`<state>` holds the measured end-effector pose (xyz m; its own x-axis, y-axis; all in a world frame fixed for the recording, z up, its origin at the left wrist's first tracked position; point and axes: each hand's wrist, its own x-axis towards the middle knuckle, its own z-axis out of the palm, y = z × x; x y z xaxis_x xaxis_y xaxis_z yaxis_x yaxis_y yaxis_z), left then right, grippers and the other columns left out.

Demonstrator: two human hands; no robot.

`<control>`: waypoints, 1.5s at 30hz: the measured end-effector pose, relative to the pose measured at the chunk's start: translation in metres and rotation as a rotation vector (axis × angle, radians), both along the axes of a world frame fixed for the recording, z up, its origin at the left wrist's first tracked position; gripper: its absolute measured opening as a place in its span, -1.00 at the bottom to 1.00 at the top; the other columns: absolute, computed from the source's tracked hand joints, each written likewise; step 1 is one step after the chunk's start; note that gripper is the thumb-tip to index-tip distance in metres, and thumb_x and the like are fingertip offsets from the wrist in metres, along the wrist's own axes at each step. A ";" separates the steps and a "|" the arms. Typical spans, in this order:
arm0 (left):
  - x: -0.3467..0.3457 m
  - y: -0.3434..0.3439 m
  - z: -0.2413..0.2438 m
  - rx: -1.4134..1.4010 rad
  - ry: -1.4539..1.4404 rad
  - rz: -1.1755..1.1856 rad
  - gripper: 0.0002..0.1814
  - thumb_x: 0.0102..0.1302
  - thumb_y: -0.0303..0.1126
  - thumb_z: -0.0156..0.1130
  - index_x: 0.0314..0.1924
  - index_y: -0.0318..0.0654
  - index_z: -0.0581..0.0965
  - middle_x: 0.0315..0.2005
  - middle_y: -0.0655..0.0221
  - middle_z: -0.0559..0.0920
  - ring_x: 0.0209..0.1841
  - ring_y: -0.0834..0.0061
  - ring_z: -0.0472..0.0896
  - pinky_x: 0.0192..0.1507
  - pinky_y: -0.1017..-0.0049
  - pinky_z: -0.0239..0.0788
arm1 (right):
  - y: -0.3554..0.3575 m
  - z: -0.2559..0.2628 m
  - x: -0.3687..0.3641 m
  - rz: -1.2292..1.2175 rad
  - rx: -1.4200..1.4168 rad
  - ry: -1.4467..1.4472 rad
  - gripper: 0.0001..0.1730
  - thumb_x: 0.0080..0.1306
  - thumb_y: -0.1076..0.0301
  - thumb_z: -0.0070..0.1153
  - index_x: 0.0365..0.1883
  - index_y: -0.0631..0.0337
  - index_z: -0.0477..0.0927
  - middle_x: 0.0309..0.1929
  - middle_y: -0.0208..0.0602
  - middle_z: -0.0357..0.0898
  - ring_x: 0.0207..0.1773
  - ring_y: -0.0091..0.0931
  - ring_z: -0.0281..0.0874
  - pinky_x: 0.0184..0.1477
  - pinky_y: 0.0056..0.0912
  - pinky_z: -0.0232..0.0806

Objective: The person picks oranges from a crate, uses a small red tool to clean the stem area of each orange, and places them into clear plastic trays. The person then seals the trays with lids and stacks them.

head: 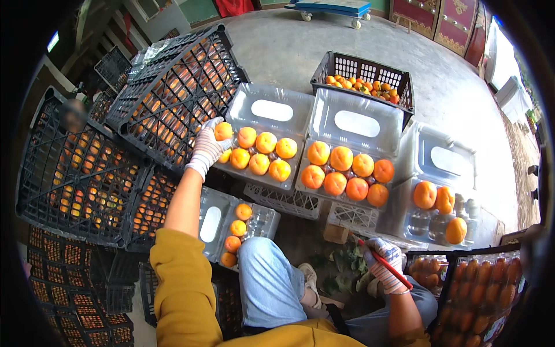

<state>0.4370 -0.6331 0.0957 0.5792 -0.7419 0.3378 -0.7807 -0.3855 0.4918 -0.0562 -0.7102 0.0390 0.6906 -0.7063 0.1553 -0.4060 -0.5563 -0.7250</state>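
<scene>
My left hand [211,145], in a striped knit glove, has its fingers around an orange persimmon [223,131] at the left end of an open clear plastic clamshell box [273,180] with two rows of fruit. Low at the right, my gloved right hand [383,260] grips a thin red-handled tool [392,271]; its tip is too small to identify. A second open clamshell [355,130] beside the first holds two rows of persimmons. Several fruits sit in the clamshell at the right [433,221], and one row lies in another near my knee [269,217].
Black plastic crates [173,95] of persimmons are piled at the left. Another black crate [368,69] of fruit stands beyond the clamshells. Packed boxes [481,282] sit low at the right. Green leaves [344,269] lie between my legs. A blue platform cart [329,6] stands far back.
</scene>
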 end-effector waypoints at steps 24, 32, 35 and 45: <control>0.037 -0.012 -0.012 0.354 0.012 -0.120 -0.26 -0.05 -0.55 0.15 0.23 -0.18 0.22 0.17 0.11 0.33 0.20 0.19 0.32 0.21 0.51 0.14 | -0.003 -0.013 0.036 -0.012 0.031 0.110 -0.89 0.10 0.34 0.17 -0.44 0.14 0.54 -0.56 -0.16 0.54 -0.47 -0.20 0.53 -0.42 -0.26 0.36; -0.110 0.060 -0.057 -0.521 0.533 -0.052 -0.51 0.14 -0.63 0.05 0.13 -0.45 0.30 0.11 0.10 0.39 0.18 0.37 0.35 0.23 0.43 0.12 | -0.018 -0.040 0.023 -0.068 0.103 0.196 -0.82 0.18 0.19 0.11 -0.31 0.04 0.54 -0.43 -0.13 0.57 -0.32 -0.18 0.54 -0.30 -0.22 0.38; -0.151 0.127 -0.094 -0.406 0.632 0.046 -0.50 0.14 -0.63 0.07 0.13 -0.43 0.31 0.11 0.14 0.40 0.17 0.37 0.35 0.22 0.43 0.13 | -0.020 -0.041 0.031 -0.018 0.148 0.175 -0.82 0.18 0.20 0.10 -0.33 0.07 0.55 -0.41 -0.10 0.57 -0.31 -0.16 0.54 -0.29 -0.22 0.38; -0.172 0.520 -0.177 -0.087 0.285 1.129 -0.67 0.11 -0.59 0.18 -0.06 -0.32 0.46 -0.17 0.30 0.58 -0.12 0.50 0.52 -0.02 0.52 0.32 | -0.006 -0.089 0.024 0.028 0.000 0.197 -0.90 0.20 0.33 0.04 -0.39 0.15 0.53 -0.48 -0.27 0.54 -0.41 -0.44 0.47 -0.27 -0.37 0.33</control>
